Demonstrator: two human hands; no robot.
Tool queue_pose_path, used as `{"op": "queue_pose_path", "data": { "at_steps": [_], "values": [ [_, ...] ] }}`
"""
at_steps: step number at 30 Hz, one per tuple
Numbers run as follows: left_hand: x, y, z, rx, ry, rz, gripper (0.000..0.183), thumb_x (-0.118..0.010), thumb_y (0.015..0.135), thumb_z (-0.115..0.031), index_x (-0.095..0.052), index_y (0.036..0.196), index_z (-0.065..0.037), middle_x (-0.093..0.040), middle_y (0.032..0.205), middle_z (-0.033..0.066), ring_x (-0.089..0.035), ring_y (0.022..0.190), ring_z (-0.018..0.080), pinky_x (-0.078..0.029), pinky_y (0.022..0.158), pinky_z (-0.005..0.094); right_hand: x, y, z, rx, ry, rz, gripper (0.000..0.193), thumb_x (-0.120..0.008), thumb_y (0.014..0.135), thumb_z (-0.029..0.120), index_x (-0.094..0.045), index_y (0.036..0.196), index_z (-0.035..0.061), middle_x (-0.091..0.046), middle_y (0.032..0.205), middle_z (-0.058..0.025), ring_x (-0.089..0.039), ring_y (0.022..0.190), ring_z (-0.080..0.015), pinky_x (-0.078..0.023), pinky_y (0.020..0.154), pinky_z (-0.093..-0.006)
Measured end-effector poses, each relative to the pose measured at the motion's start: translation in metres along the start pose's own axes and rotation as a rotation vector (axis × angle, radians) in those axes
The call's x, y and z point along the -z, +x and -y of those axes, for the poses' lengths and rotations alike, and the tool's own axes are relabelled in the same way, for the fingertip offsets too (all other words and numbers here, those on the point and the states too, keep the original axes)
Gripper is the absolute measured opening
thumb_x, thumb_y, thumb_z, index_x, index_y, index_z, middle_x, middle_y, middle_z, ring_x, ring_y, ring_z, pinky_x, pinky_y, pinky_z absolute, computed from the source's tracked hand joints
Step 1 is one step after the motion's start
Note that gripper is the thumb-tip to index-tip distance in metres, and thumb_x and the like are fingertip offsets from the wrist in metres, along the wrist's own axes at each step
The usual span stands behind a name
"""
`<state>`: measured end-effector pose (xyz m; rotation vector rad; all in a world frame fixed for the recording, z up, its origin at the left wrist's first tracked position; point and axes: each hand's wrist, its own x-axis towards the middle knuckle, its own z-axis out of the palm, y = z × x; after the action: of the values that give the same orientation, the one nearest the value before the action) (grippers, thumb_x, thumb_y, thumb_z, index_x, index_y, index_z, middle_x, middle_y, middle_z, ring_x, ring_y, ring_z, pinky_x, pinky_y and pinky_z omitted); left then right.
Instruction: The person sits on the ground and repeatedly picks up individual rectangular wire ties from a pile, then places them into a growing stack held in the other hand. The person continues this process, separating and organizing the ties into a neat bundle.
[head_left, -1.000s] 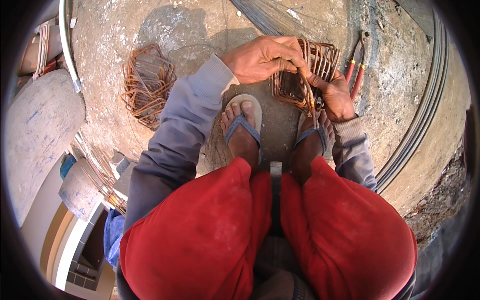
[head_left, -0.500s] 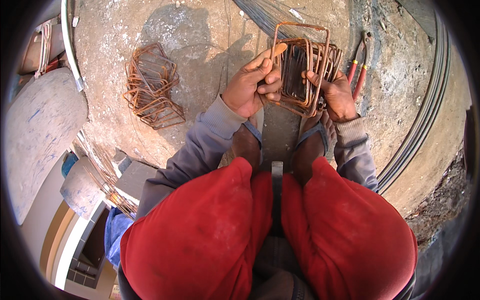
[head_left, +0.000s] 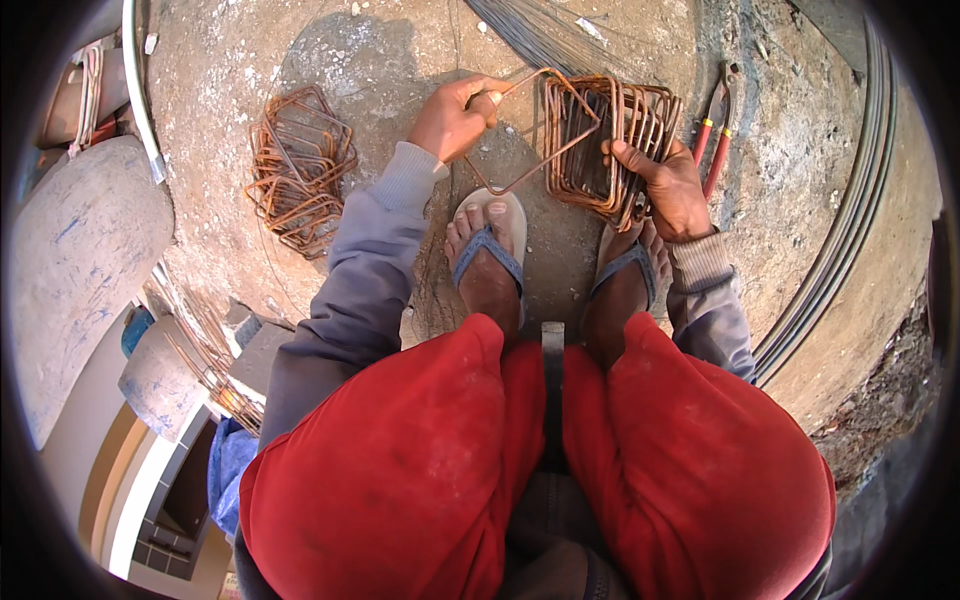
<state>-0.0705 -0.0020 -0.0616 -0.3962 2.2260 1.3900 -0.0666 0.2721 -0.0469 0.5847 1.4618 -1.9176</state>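
My left hand point(head_left: 458, 118) is closed on one rusty rebar stirrup point(head_left: 548, 160), a bent square of rod held out to the left and tilted. Its right corner overlaps the front of a bundle of rebar stirrups point(head_left: 600, 185). Around the right side of that bundle my right hand point(head_left: 672, 190) is closed, with the thumb over the rods. The bundle hangs above the ground just beyond my right foot. On the ground to the left lies a loose pile of similar rusty stirrups point(head_left: 303, 170).
Red-handled cutters point(head_left: 718, 130) lie right of my right hand. Thin grey wires point(head_left: 545, 40) are spread at the far middle. Long dark bars point(head_left: 850, 230) curve along the right. A pale rounded board point(head_left: 90, 250) and more rods point(head_left: 215, 360) lie at the left. My sandalled left foot point(head_left: 490, 260) is below the stirrup.
My left hand has moved left, drawing one stirrup off the bundle and turning it askew. My right hand keeps its grip on the bundle in nearly the same place.
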Motion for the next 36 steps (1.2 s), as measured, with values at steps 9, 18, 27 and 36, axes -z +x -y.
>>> {"op": "queue_pose_path", "data": {
  "at_steps": [9,18,27,36],
  "values": [
    [-0.059,-0.041,0.004,-0.511,0.657,-0.356,0.023,-0.067,0.086,-0.026,-0.067,0.100,-0.007,-0.059,0.097,0.0088,-0.057,0.092,0.0275,-0.043,0.082,0.0448,0.001,0.002,-0.002,0.020,-0.006,-0.016,0.023,-0.071,0.085,0.004,-0.065,0.107,0.0002,-0.072,0.092,-0.0088,-0.067,0.080,-0.0141,-0.055,0.074,-0.0275],
    [-0.034,-0.053,-0.009,-0.514,0.589,-0.294,0.026,-0.058,0.081,-0.001,-0.068,0.104,-0.009,-0.056,0.089,0.0071,-0.056,0.088,0.0259,-0.040,0.080,0.0405,0.002,0.002,-0.003,0.008,-0.016,0.011,0.020,-0.071,0.086,0.006,-0.065,0.104,-0.0009,-0.072,0.090,-0.0099,-0.067,0.075,-0.0141,-0.055,0.071,-0.0277],
    [0.026,-0.054,-0.075,-0.814,0.904,-0.206,0.036,-0.061,0.072,-0.002,-0.070,0.101,-0.020,-0.051,0.100,0.0057,-0.051,0.102,0.0259,-0.037,0.097,0.0444,0.006,0.005,-0.005,0.035,-0.007,0.036,0.019,-0.071,0.086,0.004,-0.065,0.103,-0.0021,-0.072,0.087,-0.0107,-0.067,0.074,-0.0156,-0.055,0.069,-0.0285],
    [-0.043,0.006,-0.075,-0.948,0.663,0.116,0.023,-0.064,0.072,-0.008,-0.069,0.094,-0.015,-0.048,0.098,0.0080,-0.050,0.101,0.0265,-0.041,0.094,0.0390,-0.002,0.001,-0.001,0.141,0.052,0.063,0.026,-0.068,0.085,-0.003,-0.064,0.110,-0.0018,-0.070,0.100,-0.0079,-0.066,0.085,-0.0136,-0.053,0.078,-0.0275]
  ]
}}
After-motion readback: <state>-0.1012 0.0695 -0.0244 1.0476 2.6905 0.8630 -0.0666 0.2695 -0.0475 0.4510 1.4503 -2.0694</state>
